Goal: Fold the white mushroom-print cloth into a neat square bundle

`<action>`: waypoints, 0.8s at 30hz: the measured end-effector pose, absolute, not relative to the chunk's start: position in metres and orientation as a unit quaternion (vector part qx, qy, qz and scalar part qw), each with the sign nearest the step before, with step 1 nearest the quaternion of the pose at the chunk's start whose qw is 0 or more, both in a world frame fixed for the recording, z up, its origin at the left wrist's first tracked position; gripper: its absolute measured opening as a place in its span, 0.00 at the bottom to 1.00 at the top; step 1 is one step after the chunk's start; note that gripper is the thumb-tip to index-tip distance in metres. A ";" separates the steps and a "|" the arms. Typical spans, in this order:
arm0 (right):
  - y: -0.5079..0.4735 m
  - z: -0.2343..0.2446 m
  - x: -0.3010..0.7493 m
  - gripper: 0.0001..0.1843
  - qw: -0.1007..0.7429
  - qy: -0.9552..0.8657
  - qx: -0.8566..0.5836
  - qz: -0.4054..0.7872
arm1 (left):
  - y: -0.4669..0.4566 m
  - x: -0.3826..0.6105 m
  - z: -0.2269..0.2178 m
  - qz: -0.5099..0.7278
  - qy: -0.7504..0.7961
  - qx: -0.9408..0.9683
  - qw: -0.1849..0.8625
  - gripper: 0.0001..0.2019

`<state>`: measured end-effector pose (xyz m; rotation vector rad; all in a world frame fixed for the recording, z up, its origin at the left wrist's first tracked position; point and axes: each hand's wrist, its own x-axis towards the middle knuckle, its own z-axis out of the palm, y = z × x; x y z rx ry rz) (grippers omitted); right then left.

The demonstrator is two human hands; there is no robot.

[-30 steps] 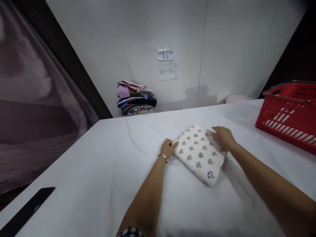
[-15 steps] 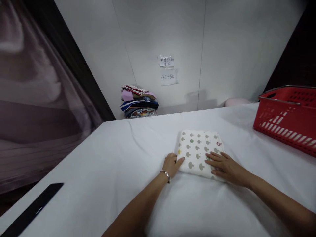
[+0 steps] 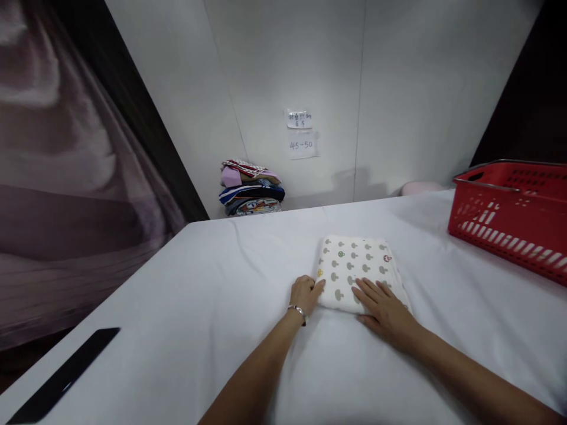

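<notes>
A folded white cloth (image 3: 358, 260) printed with grey mushrooms, a few of them coloured, lies flat as a neat rectangle. At its left front corner is my left hand (image 3: 305, 292), a silver bracelet on the wrist. Its fingers are curled at the cloth's side edge and the thumb rests on the corner. My right hand (image 3: 383, 310) lies flat over the front right part, fingers stretched out on the top layer. The thumb is near the front edge. Some of the print is hidden under this hand.
A white sheet (image 3: 248, 330) covers the table. The red plastic basket (image 3: 505, 227) stands at the right. Folded clothes (image 3: 252, 189) are stacked beyond the far edge by the wall. A dark flat object (image 3: 66, 375) lies at the near left, with a pinkish curtain (image 3: 80, 212) beside the table.
My right hand has slid left and nearer along the cloth's front, its fingers now pointing more away from me. My left hand stays at the corner. The view has shifted slightly.
</notes>
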<state>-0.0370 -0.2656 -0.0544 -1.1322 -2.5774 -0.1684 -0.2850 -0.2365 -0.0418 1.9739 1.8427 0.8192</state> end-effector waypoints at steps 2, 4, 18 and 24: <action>-0.265 -0.054 -0.039 0.31 0.153 -0.900 -0.405 -0.059 | -0.230 -0.281 -0.038 0.298 0.673 0.653 0.180 0.19; -0.265 -0.054 -0.042 0.31 0.155 -0.898 -0.408 -0.057 | -0.221 -0.274 -0.033 0.308 0.696 0.616 0.202 0.19; -0.223 -0.021 0.013 0.17 0.391 -0.698 -0.590 0.107 | -0.235 -0.266 -0.022 0.241 0.708 0.608 0.267 0.26; -0.170 -0.023 0.025 0.18 0.330 -0.561 -0.718 0.244 | -0.219 -0.252 -0.009 0.240 0.649 0.708 0.139 0.28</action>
